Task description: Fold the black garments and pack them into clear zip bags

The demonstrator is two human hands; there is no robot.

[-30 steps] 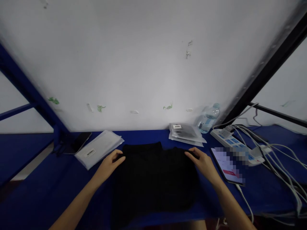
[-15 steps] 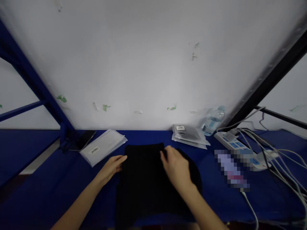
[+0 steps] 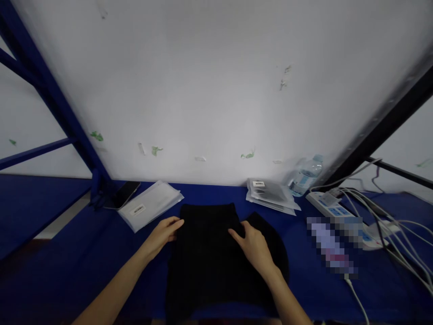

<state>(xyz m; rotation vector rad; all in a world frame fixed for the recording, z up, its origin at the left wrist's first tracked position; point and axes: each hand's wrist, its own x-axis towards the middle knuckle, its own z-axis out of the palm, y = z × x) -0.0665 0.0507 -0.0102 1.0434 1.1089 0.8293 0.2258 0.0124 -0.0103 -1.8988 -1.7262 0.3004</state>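
Note:
A black cloth garment (image 3: 209, 257) lies spread on the blue table, its top edge folded straight and a curved part reaching out to the right. My left hand (image 3: 164, 234) pinches the garment's upper left edge, thumb on top and fingers partly beneath. On the upper right side, my right hand (image 3: 252, 241) holds the cloth between thumb and fingers; part of the fingertips is hidden by the dark fabric.
White plastic bags with a barcode label (image 3: 149, 207) lie at the back left beside a dark phone (image 3: 126, 193). At the back right are more bags (image 3: 272, 196), a bottle (image 3: 306, 176), a power strip (image 3: 338, 212), a blurred-out phone (image 3: 333, 248) and cables.
My right hand has shifted slightly right and down, and its thumb and fingers have spread along the cloth's edge. My left hand keeps its place on the garment. The view has shifted a little.

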